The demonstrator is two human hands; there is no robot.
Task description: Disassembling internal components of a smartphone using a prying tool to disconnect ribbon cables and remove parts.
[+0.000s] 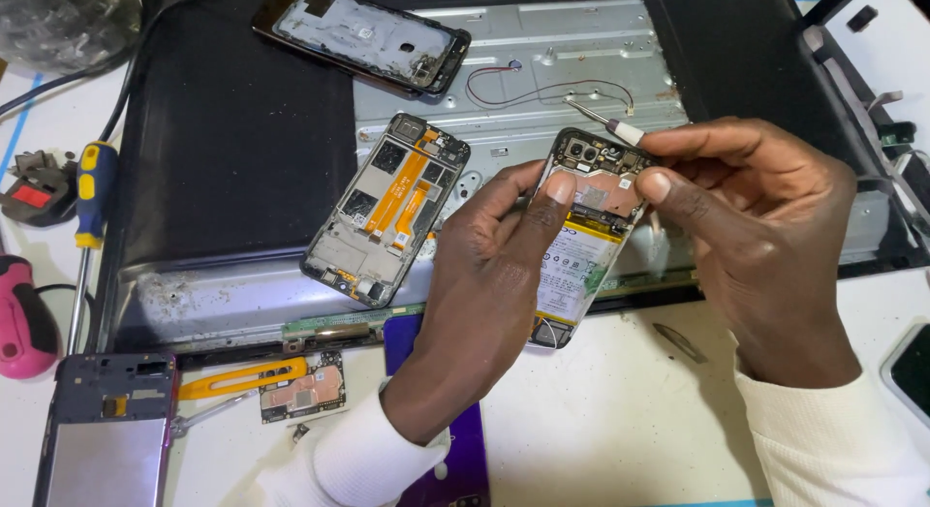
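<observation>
The left hand [489, 275] is holding an opened phone [581, 241] with its back cover removed. The thumb is pressing on the upper part of the phone's inside, and the other fingers are wrapping behind the body, so the phone is standing tilted between thumb and fingers, above the white table [620, 410]. The right hand [765, 245] is pinching a small screwdriver [605, 122] between the thumb and the bent fingers; its metal tip is pointing away, just beyond the top edge of the phone, near the camera part. The right thumb is lying just beside the left thumb, with the phone's circuit board between them.

To the left of the left fingers, a second opened phone [387, 209] with orange flat cables is lying on a grey metal panel [572, 52]. Beyond it, far from both hands, a third phone shell [363, 37] is resting on the dark frame. Near the left wrist, a small circuit board [302, 391] with an orange strip is lying on the table, and a purple back cover [455, 459] is partly hidden under the left sleeve. Well to the left, a yellow and blue screwdriver [92, 192] is lying, and a grey phone frame [107, 430] is lying at the lower corner.
</observation>
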